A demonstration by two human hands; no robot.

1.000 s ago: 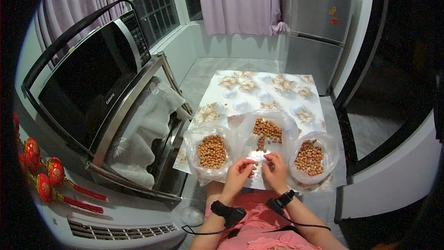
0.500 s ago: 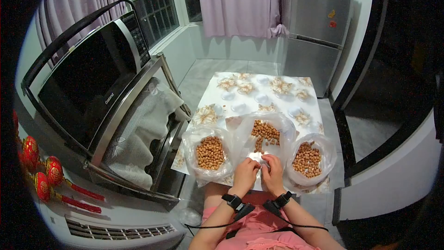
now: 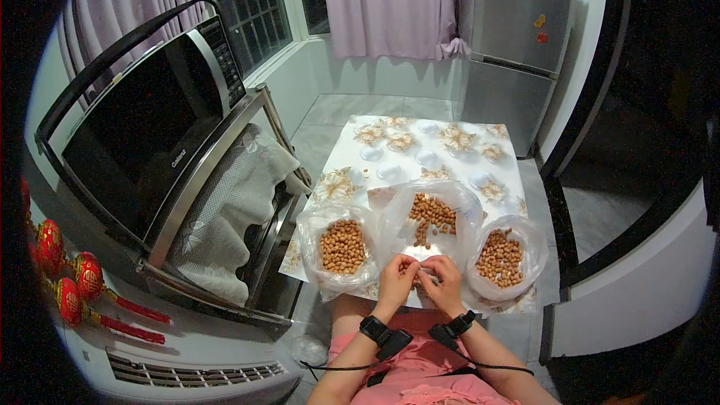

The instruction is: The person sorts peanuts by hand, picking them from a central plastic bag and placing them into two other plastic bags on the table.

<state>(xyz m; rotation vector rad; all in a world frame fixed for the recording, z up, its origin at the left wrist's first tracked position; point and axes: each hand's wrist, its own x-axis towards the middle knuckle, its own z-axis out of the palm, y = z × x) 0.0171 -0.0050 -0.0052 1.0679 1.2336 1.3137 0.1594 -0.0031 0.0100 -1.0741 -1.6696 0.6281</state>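
Note:
Three clear plastic bags stand in a row on the flowered tablecloth. Brown nuts fill the bottom of the left bag [image 3: 343, 247] and the right bag [image 3: 499, 258]; the middle bag [image 3: 469, 206] has a looser scatter of nuts [image 3: 433, 216]. At the near edge of the middle bag, my left hand [image 3: 398, 276] and my right hand [image 3: 441, 277] meet with bent fingers, fingertips together. Whatever they pinch is too small and hidden to make out.
The table [image 3: 420, 135] has a white flowered cloth. A microwave [image 3: 150, 127] on a metal rack stands at the left, a fridge [image 3: 510, 67] at the back right. Red lantern ornaments [image 3: 88, 274] hang at the lower left. Cables run from both wrists.
My two hands have come together, closing the small gap between their fingertips. The bags and nuts look the same.

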